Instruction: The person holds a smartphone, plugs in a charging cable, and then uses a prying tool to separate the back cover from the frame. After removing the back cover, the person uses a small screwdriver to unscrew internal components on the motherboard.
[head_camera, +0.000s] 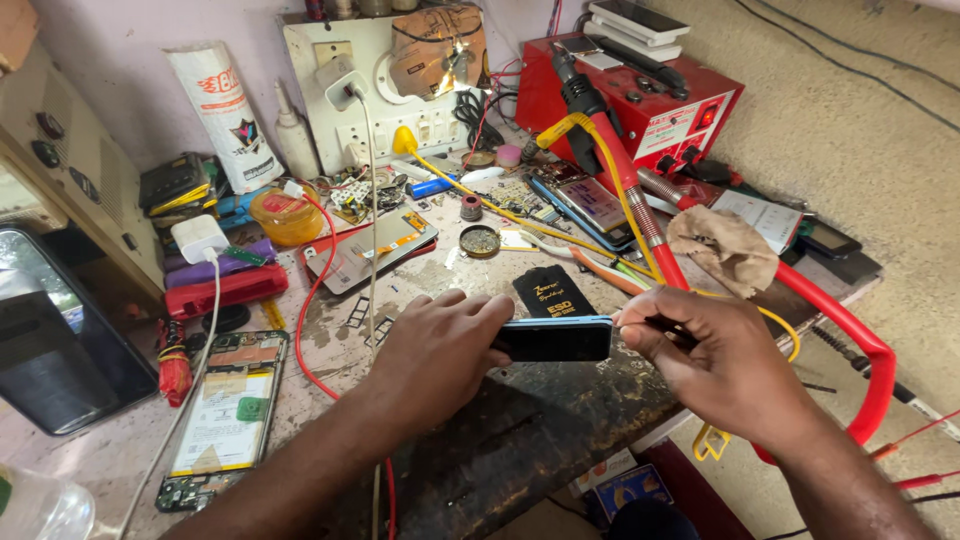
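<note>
My left hand (440, 350) grips a dark phone with a blue frame (555, 338), holding it on edge above the black work mat (520, 430). My right hand (715, 360) pinches a thin dark tool against the phone's right end; the tool is mostly hidden by my fingers. A black flat pouch (552, 292) lies just behind the phone.
An opened phone showing its battery (222, 412) lies at the left, a white charger (198, 238) and cable near it. A red station (640, 100) with a red hose (840, 330) stands at the back right. A rag (728, 245), small parts and another phone (590, 205) crowd the bench.
</note>
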